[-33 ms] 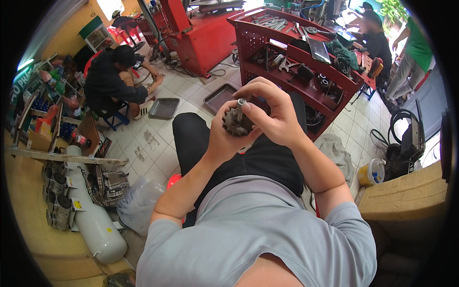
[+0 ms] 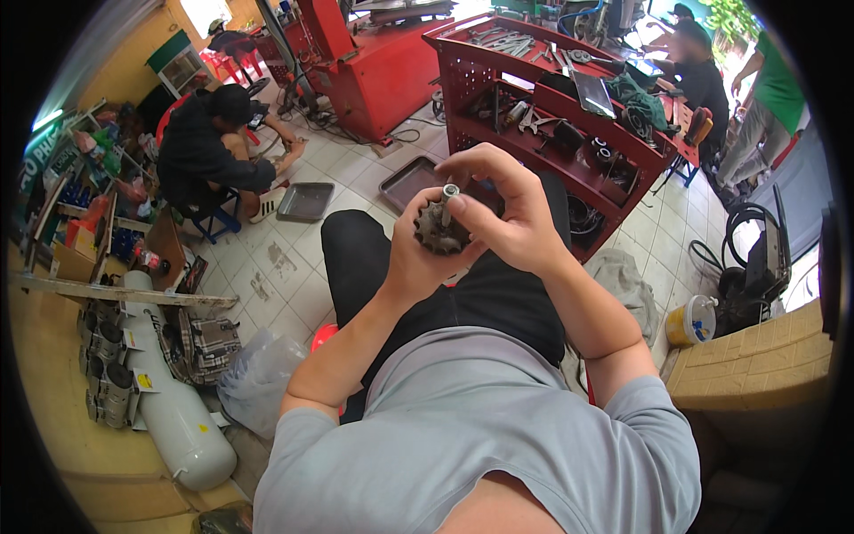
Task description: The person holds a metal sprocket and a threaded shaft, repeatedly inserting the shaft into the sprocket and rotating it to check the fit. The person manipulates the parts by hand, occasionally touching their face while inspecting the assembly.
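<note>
Above my lap, my left hand [image 2: 411, 258] is closed around a dark, greasy toothed metal gear [image 2: 431, 233]. A pale metal shaft with a hollow round end [image 2: 451, 191] stands up from the gear's middle. My right hand [image 2: 509, 209] reaches over from the right, its thumb tip against the side of the shaft. Its index finger arches beyond the shaft's top, apart from the thumb. The right hand's other fingers are partly hidden behind the thumb and index finger, and the underside of the gear is out of sight.
A red tool cart [image 2: 534, 133] with wrenches stands ahead. Two metal trays, one grey [image 2: 305, 202] and one dark [image 2: 411, 181], lie on the tiled floor. A person [image 2: 209, 147] crouches at the left. A white cylinder tank [image 2: 182, 418] lies lower left; a bucket [image 2: 690, 322] stands right.
My right thumb and index finger have shifted slightly, showing more of the shaft's round end. The gear and my left hand look unchanged.
</note>
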A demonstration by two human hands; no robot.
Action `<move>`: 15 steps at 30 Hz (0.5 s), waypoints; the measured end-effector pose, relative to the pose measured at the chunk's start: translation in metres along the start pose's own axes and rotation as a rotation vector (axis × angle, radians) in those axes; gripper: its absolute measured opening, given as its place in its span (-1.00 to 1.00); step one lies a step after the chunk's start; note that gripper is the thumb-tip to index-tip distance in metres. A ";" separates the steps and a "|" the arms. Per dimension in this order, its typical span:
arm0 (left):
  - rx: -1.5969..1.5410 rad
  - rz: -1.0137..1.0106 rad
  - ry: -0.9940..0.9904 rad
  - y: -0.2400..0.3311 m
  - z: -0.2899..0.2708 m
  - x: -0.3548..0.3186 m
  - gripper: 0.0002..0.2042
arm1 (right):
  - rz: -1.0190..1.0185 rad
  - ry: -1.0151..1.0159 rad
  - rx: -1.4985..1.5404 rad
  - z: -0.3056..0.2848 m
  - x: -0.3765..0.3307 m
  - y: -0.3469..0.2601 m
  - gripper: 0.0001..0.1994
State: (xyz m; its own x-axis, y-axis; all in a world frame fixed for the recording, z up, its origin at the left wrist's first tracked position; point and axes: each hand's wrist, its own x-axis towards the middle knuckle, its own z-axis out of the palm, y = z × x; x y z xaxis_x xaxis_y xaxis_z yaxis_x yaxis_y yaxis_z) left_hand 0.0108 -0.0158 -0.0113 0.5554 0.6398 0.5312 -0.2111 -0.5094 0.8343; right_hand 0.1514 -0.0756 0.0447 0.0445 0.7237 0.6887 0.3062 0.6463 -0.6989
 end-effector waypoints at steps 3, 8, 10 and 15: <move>-0.024 -0.056 -0.007 0.004 0.000 -0.002 -0.48 | 0.029 0.008 -0.044 0.001 0.000 -0.008 -0.77; -0.008 0.002 0.006 0.005 0.002 0.000 -0.47 | -0.059 -0.069 -0.124 -0.007 0.001 -0.002 -0.76; -0.034 -0.004 0.013 0.006 0.002 0.000 -0.48 | -0.083 -0.007 -0.105 -0.005 0.003 -0.004 -0.76; 0.047 0.018 0.000 0.007 0.000 0.001 -0.48 | -0.007 -0.030 -0.216 -0.009 0.001 -0.006 -0.75</move>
State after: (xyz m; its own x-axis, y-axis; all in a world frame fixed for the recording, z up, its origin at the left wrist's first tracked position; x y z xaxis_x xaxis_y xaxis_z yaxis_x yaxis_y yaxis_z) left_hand 0.0099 -0.0192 -0.0049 0.5516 0.6306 0.5460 -0.1829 -0.5472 0.8168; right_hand 0.1585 -0.0807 0.0515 0.0141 0.7286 0.6848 0.5032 0.5867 -0.6345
